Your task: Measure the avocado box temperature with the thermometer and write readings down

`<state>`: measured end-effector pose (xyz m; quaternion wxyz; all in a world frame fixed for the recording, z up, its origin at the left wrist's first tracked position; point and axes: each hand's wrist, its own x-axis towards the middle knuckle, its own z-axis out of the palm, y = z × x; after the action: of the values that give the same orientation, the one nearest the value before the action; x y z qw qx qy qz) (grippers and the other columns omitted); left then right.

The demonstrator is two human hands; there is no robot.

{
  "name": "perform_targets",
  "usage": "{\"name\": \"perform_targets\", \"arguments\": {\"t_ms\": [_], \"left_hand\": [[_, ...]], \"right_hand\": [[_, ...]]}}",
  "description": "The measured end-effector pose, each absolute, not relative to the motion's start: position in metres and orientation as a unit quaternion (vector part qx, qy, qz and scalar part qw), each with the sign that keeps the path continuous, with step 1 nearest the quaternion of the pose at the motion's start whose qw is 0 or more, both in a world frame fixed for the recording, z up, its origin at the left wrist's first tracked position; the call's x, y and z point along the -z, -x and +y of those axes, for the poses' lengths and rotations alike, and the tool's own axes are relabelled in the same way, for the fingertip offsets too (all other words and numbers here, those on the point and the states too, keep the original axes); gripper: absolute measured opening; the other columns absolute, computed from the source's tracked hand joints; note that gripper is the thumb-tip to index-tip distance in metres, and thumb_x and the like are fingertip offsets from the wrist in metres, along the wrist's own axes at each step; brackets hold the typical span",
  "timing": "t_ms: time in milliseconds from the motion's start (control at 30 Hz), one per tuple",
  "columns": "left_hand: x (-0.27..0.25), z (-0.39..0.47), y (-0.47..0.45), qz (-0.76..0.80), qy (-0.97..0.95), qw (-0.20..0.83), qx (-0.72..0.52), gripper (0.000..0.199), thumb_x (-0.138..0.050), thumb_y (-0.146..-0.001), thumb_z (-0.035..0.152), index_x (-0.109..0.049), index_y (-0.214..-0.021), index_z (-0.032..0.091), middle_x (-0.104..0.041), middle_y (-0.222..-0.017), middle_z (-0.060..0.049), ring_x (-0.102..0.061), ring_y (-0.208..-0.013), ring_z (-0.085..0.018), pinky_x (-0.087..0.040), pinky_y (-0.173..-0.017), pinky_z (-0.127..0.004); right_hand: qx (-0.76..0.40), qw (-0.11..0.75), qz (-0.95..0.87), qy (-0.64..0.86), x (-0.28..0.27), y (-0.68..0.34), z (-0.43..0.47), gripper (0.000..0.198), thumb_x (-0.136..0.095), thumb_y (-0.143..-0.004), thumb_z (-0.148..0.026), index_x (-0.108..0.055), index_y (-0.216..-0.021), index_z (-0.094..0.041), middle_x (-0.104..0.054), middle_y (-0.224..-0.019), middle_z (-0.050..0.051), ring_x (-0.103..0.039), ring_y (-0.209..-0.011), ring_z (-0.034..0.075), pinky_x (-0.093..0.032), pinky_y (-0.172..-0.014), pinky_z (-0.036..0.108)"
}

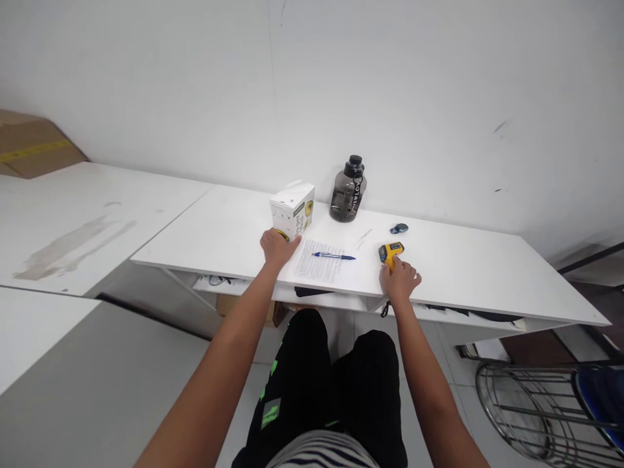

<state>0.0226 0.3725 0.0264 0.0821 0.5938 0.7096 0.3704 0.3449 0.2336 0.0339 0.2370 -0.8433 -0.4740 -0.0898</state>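
Note:
My left hand (279, 247) grips the lower front of a white box (291, 211) with avocado pictures, its thumb along the near side. The box stands upright on the white table (219, 227). Wrapped round the handle of a yellow and black infrared thermometer (391, 251) is my right hand (400, 279), low over the table's front part. Between the hands lies a printed sheet of paper (316, 266), with a blue pen (334, 256) across it. A small dark object (399, 229), its kind unclear, lies behind the thermometer.
A large dark translucent water bottle (348, 190) stands by the wall. On the far left sits a cardboard box (36, 143) with yellow tape. A shelf (238, 286) under the tabletop holds assorted items. At the lower right is a metal wire basket (531, 403).

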Motion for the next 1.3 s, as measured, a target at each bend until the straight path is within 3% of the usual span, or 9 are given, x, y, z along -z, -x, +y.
{"name": "perform_targets", "arguments": {"t_ms": [100, 333, 467, 567, 667, 800, 900, 1067, 1300], "left_hand": [[-0.026, 0.373, -0.023, 0.708, -0.597, 0.075, -0.369, 0.067, -0.070, -0.075, 0.059, -0.049, -0.116, 0.011, -0.059, -0.125, -0.025, -0.048, -0.130, -0.040, -0.032, -0.112, -0.051], [-0.034, 0.368, -0.023, 0.713, -0.585, 0.097, -0.374, 0.064, -0.075, -0.072, 0.056, -0.048, -0.113, 0.016, -0.060, -0.121, -0.020, -0.051, -0.127, -0.039, -0.034, -0.110, -0.051], [-0.037, 0.366, -0.023, 0.712, -0.586, 0.100, -0.373, 0.061, -0.075, -0.072, 0.056, -0.047, -0.111, 0.019, -0.060, -0.118, -0.017, -0.052, -0.124, -0.037, -0.033, -0.111, -0.052], [-0.037, 0.366, -0.024, 0.717, -0.585, 0.094, -0.369, 0.060, -0.074, -0.072, 0.056, -0.048, -0.110, 0.017, -0.060, -0.119, -0.018, -0.052, -0.125, -0.037, -0.033, -0.111, -0.050], [-0.036, 0.367, -0.024, 0.718, -0.585, 0.090, -0.365, 0.062, -0.075, -0.072, 0.056, -0.048, -0.110, 0.015, -0.060, -0.120, -0.020, -0.052, -0.125, -0.037, -0.032, -0.112, -0.049], [-0.034, 0.368, -0.024, 0.715, -0.585, 0.089, -0.374, 0.062, -0.075, -0.072, 0.055, -0.049, -0.110, 0.016, -0.061, -0.119, -0.020, -0.053, -0.125, -0.037, -0.033, -0.111, -0.050], [-0.034, 0.367, -0.024, 0.716, -0.582, 0.086, -0.374, 0.061, -0.075, -0.072, 0.056, -0.049, -0.111, 0.016, -0.061, -0.120, -0.019, -0.053, -0.125, -0.038, -0.034, -0.110, -0.051], [-0.034, 0.367, -0.024, 0.716, -0.586, 0.088, -0.370, 0.061, -0.074, -0.073, 0.056, -0.049, -0.112, 0.016, -0.061, -0.120, -0.020, -0.053, -0.125, -0.037, -0.034, -0.110, -0.051], [-0.034, 0.368, -0.025, 0.718, -0.583, 0.088, -0.371, 0.061, -0.076, -0.072, 0.055, -0.048, -0.110, 0.017, -0.060, -0.117, -0.018, -0.053, -0.124, -0.038, -0.034, -0.111, -0.052]], "right_hand": [[0.132, 0.237, -0.487, 0.830, -0.043, -0.329, 0.236, 0.042, -0.052, -0.093, -0.030, -0.065, -0.130, -0.015, -0.054, -0.141, 0.024, -0.040, -0.136, 0.043, -0.025, -0.106, 0.071], [0.003, 0.116, -0.695, 0.709, -0.058, -0.256, 0.262, 0.040, -0.045, -0.100, -0.025, -0.060, -0.137, -0.019, -0.073, -0.109, 0.018, -0.065, -0.103, 0.033, -0.040, -0.094, 0.049], [0.007, 0.067, -0.710, 0.701, -0.058, -0.240, 0.275, 0.031, -0.039, -0.101, -0.018, -0.067, -0.115, -0.015, -0.075, -0.102, 0.018, -0.066, -0.096, 0.029, -0.038, -0.091, 0.043], [-0.012, 0.157, -0.692, 0.704, -0.059, -0.243, 0.274, 0.030, -0.038, -0.102, -0.019, -0.064, -0.114, -0.015, -0.074, -0.093, 0.015, -0.067, -0.089, 0.026, -0.040, -0.084, 0.037], [-0.119, 0.331, -0.626, 0.696, -0.059, -0.248, 0.265, 0.031, -0.039, -0.102, -0.035, -0.059, -0.119, -0.019, -0.070, -0.081, 0.004, -0.065, -0.078, 0.022, -0.042, -0.073, 0.031], [-0.172, 0.482, -0.556, 0.655, -0.051, -0.249, 0.254, 0.035, -0.059, -0.086, -0.055, -0.058, -0.100, -0.023, -0.054, -0.064, -0.007, -0.055, -0.064, 0.017, -0.040, -0.065, 0.027], [-0.175, 0.514, -0.550, 0.635, -0.042, -0.247, 0.250, 0.035, -0.059, -0.084, -0.059, -0.054, -0.084, -0.024, -0.047, -0.060, -0.008, -0.049, -0.060, 0.015, -0.039, -0.064, 0.027], [-0.290, 0.528, -0.539, 0.588, -0.034, -0.250, 0.252, 0.036, -0.045, -0.091, -0.057, -0.057, -0.086, -0.024, -0.056, -0.064, -0.004, -0.056, -0.067, 0.018, -0.044, -0.069, 0.029], [-0.234, 0.490, -0.538, 0.644, -0.028, -0.250, 0.254, 0.046, -0.045, -0.088, -0.062, -0.039, -0.059, -0.027, -0.049, -0.059, -0.003, -0.049, -0.066, 0.019, -0.040, -0.069, 0.031]]}}
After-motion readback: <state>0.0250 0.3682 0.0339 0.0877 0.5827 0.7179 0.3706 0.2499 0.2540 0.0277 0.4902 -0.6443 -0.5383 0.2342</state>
